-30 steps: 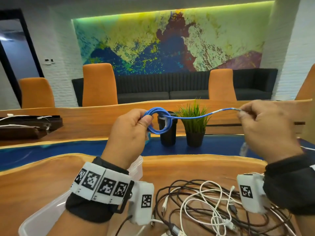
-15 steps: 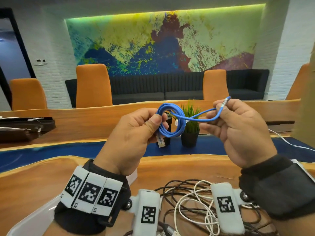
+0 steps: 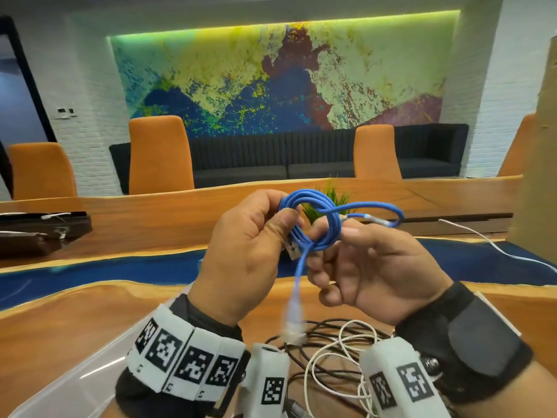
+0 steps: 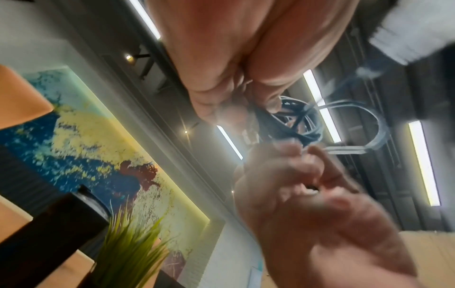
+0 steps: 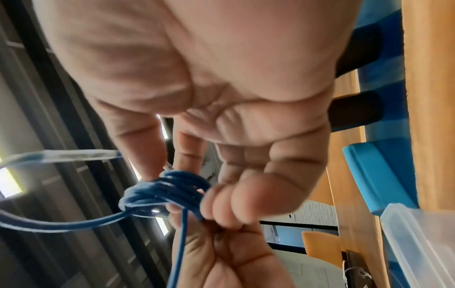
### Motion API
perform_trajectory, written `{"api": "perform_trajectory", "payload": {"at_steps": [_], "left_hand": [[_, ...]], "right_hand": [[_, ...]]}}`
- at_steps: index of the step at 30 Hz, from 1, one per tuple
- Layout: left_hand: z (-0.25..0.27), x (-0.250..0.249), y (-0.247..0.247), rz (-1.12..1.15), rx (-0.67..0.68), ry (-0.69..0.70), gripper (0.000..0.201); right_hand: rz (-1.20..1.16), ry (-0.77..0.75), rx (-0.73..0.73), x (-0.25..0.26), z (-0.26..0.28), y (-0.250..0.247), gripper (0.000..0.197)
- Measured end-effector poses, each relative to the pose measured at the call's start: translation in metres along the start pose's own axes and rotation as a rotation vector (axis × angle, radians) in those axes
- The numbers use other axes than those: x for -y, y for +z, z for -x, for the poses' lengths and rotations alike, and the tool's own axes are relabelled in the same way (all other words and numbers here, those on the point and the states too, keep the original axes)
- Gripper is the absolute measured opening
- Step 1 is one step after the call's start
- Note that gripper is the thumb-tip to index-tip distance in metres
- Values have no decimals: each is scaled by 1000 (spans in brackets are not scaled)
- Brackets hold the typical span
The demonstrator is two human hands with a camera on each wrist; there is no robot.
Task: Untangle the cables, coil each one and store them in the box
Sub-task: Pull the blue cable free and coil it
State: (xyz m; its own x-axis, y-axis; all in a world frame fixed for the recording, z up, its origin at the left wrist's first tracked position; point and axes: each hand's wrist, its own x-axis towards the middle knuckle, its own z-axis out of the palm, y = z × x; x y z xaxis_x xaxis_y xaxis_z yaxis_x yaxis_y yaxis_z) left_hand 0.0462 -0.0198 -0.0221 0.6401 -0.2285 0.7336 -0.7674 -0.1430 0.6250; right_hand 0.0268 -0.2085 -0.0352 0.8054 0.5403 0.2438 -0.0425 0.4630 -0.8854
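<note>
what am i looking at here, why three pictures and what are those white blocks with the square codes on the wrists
No machine here: a person is tidying cables with bare hands. The white blocks are small cameras strapped to each wrist, and the square codes are printed markers.

The big room picture comes from a camera on the person's head. The other two come from the wrist cameras, looking along each hand, so they appear tilted and blurry.

The left hand pinches a coiled blue cable. The right hand holds the same coil from the other side, with one loop sticking out and a plug end dangling.

On the wooden table lies a tangle of black and white cables, with a clear plastic box at the lower left.
</note>
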Motion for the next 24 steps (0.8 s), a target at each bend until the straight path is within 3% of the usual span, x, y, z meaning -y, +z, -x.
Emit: {"api": "perform_trajectory", "payload": {"at_steps": [2,8,11,14,19,24], "left_hand": [[1,0,2,-75,-30,46,19],[4,-1,10,-167,-106,137,16],[-2,-6,-1,35,-272,67,14],[-9,-16,-20,294,-390,3,14],[-8,-27,-20,525,-333,-114,25],[-3,-32,-11,669,-53,-220,27]], "right_hand": [[33,-5,13,0,0,1,38],[163,-106,-202,2,-3,21,20],[298,-136,-228,-3,-4,19,30],[685,-78,-302,-17,-9,13,14],[1025,-68,-324,-22,-12,18,15],[1132,-142,-407,-10,-8,10,19]]}}
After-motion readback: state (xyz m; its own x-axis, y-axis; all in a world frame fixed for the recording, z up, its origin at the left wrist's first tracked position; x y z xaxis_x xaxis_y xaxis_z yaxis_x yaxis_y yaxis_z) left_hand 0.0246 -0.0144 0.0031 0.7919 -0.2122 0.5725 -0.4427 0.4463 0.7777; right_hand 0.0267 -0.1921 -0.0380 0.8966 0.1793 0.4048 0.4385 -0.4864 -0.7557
